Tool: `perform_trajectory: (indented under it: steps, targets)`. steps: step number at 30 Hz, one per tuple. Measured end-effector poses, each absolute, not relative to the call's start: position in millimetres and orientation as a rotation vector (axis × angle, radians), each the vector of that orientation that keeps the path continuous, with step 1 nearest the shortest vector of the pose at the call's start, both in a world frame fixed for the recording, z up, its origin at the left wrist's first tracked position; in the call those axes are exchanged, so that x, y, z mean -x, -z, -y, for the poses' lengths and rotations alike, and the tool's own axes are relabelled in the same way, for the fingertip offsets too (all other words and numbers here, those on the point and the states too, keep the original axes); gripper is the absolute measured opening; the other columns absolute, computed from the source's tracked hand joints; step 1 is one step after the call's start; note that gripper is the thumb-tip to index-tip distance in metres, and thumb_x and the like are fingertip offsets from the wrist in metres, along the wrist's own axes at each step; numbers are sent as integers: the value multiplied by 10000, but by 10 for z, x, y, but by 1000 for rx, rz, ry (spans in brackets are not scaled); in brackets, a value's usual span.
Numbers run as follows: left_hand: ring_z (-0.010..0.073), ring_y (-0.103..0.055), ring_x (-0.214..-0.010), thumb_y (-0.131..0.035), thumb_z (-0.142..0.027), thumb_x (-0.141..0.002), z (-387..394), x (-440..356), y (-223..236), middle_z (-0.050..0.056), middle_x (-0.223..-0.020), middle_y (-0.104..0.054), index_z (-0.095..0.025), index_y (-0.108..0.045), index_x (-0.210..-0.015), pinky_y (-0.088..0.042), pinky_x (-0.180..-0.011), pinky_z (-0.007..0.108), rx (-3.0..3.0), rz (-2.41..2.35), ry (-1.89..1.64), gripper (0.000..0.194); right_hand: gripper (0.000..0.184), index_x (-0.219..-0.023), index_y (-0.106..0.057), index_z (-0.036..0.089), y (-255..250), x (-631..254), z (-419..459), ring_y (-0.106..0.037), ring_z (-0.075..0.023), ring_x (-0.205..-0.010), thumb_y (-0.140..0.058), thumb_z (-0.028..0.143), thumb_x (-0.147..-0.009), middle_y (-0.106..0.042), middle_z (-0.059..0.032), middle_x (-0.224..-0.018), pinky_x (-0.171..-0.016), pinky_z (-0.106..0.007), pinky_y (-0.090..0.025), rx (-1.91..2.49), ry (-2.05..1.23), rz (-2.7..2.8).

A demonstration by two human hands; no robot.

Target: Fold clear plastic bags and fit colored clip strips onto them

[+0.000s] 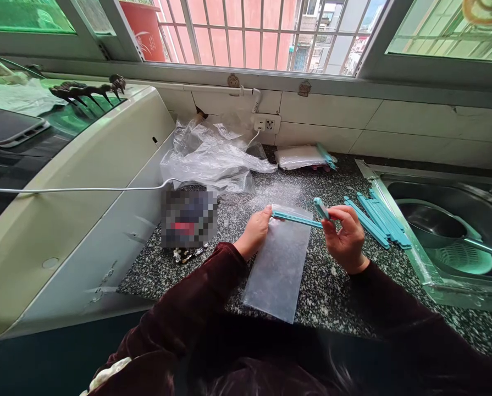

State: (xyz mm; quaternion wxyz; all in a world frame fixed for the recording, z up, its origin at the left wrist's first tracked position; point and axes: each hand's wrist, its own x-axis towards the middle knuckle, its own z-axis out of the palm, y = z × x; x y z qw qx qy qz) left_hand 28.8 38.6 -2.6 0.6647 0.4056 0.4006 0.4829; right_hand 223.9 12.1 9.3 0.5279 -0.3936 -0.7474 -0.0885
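My left hand (254, 231) pinches the left end of a thin teal sealing strip (297, 218) that runs along the top edge of a clear plastic bag (279, 264). The bag hangs down over the speckled countertop (336, 291). My right hand (345, 236) is closed on the strip's right end, where a short teal piece (321, 208) sticks up between thumb and fingers. Dark red sleeves cover both forearms.
A pile of loose teal strips (377, 217) lies right of my hands, beside a steel sink (443, 225). A stack of finished bags (301, 157) and crumpled clear plastic (213, 154) sit by the wall. A white appliance (64, 209) stands at the left.
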Motion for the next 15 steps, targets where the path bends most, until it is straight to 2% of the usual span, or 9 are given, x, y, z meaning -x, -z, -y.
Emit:
perform_trajectory:
  steps: [4, 15]
  targets:
    - [87, -439, -481, -481, -489, -855, -392, -280, 18, 14, -554, -592, -111, -644, -607, -341, -493, 211, -913, -940, -1082, 480, 141, -966, -558, 217, -116, -2261, -122, -570, -153, -762, -559, 175, -831, -572, -27, -863, -641, -306, -490, 925, 223, 1765]
    - [94, -435, -469, -512, -524, -827, -424, -241, 28, 5, -505, -551, -113, -641, -606, -335, -486, 213, -903, -960, -1120, 484, 86, -934, -560, 213, -128, -2319, -126, -556, -140, -734, -560, 221, -848, -597, -25, -860, -635, -310, -488, 981, 233, 1707]
